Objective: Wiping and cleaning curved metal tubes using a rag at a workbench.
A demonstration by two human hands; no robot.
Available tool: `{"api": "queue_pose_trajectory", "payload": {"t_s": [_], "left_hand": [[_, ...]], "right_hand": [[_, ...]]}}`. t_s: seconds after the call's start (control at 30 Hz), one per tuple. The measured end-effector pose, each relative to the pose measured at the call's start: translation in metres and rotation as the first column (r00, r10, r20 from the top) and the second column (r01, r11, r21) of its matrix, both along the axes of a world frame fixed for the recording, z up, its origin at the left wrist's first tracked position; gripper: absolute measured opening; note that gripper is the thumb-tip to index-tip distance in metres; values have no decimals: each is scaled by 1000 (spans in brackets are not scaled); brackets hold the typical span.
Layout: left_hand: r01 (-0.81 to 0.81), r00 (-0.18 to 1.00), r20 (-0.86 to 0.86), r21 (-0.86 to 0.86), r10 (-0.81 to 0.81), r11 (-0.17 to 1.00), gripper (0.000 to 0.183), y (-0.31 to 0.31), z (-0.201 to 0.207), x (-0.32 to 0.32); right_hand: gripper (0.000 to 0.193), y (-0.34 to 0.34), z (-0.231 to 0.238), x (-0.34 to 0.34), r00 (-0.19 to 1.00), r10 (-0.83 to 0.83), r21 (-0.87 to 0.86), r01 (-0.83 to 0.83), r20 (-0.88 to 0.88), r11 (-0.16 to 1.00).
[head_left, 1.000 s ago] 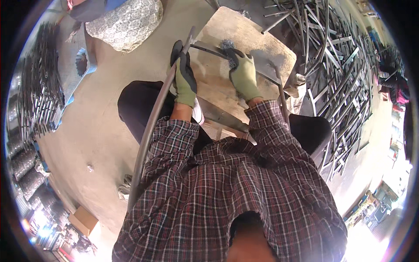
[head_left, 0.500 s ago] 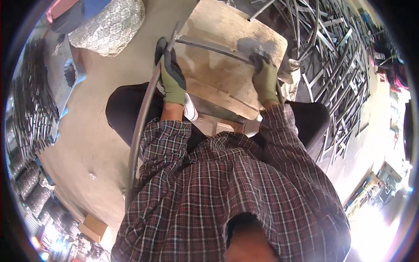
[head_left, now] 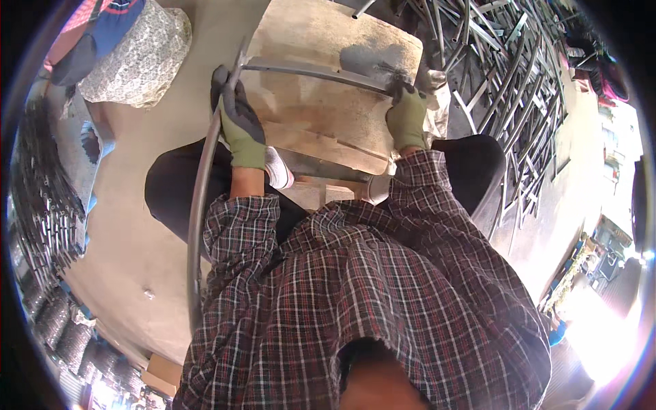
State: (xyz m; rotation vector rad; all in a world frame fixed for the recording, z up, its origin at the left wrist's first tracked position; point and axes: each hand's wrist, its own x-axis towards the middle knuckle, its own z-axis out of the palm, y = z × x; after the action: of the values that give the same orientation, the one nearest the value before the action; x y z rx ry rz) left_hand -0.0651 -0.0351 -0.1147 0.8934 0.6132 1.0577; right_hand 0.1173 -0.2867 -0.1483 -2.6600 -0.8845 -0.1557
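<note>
My left hand (head_left: 242, 130), in a green glove with a dark grey palm and fingers, is closed around a long grey metal tube (head_left: 202, 181). The tube runs back along my left side and bends slightly. Near its far end a straight dark metal bar (head_left: 318, 73) meets it and crosses a worn wooden board (head_left: 307, 109) in front of me. My right hand (head_left: 407, 116), gloved alike, is closed at the bar's right end, its fingertips partly lost against a dark stain on the board. Whether bar and tube are joined cannot be seen clearly.
A big loose pile of metal tubes (head_left: 526, 102) lies on the floor at the right. Bundled rods (head_left: 44, 198) are stacked at the far left, near a patterned cloth-covered bundle (head_left: 140, 58). A cardboard box (head_left: 162, 374) sits at the lower left. My bent knees flank the board.
The whole view has shifted, so the board, tubes and both hands appear farther left. Both hands keep hold of the metal pieces, which lie much as before on the board.
</note>
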Motion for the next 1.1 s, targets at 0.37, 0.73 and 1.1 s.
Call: {"api": "queue_pose_trajectory", "payload": {"t_s": [0.37, 0.73, 1.1], "left_hand": [[-63, 997, -37, -52, 61, 997, 49, 2, -3, -6], [-78, 997, -15, -49, 78, 996, 37, 4, 4, 5], [39, 999, -22, -26, -40, 999, 51, -8, -5, 3]], "right_hand": [[20, 44, -2, -2, 990, 18, -253, -53, -141, 966], [20, 99, 16, -43, 984, 153, -85, -161, -93, 983], [22, 157, 45, -77, 930, 337, 31, -336, -146, 941]]}}
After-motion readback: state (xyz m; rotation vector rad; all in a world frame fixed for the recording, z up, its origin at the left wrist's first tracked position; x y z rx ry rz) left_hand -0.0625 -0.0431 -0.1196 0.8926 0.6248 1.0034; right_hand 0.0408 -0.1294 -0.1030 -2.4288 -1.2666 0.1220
